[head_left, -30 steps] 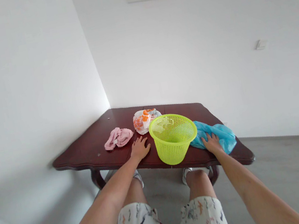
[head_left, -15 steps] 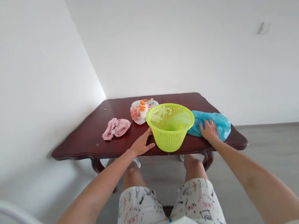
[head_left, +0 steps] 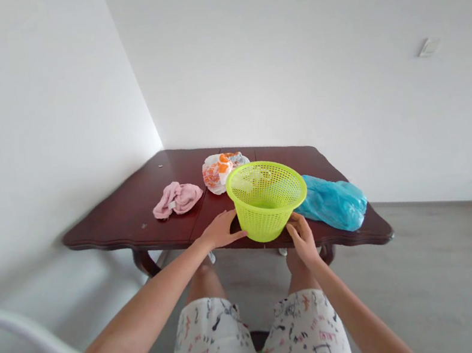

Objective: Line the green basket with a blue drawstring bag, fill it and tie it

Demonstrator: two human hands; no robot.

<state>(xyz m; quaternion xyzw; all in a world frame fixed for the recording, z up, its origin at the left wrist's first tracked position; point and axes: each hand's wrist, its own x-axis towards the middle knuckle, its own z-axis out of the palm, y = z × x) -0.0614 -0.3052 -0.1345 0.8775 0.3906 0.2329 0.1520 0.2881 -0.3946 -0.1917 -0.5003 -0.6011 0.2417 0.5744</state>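
A yellow-green mesh plastic basket (head_left: 264, 218) stands upright near the front edge of the table. My left hand (head_left: 222, 230) is against its left side, thumb apart from the fingers; part of the fingers is hidden behind the basket. On the other side, my right hand (head_left: 302, 236) is by the lower right wall with loosely bent fingers, not closed round anything. Whether it touches the basket is hard to make out. A blue plastic bag (head_left: 334, 203), bulging with something inside, lies to the right, free of my hands.
A folded pink cloth (head_left: 177, 199) lies on the left part of the dark red wooden table (head_left: 126, 202). Behind the basket is a crumpled white and orange plastic bag (head_left: 219, 172). White walls (head_left: 241, 48) border the table at the left and back. A white cable (head_left: 50, 343) crosses the lower left.
My right hand has left the blue bag and moved left to the basket's side. My left hand stays at the basket's left. The view has shifted slightly.
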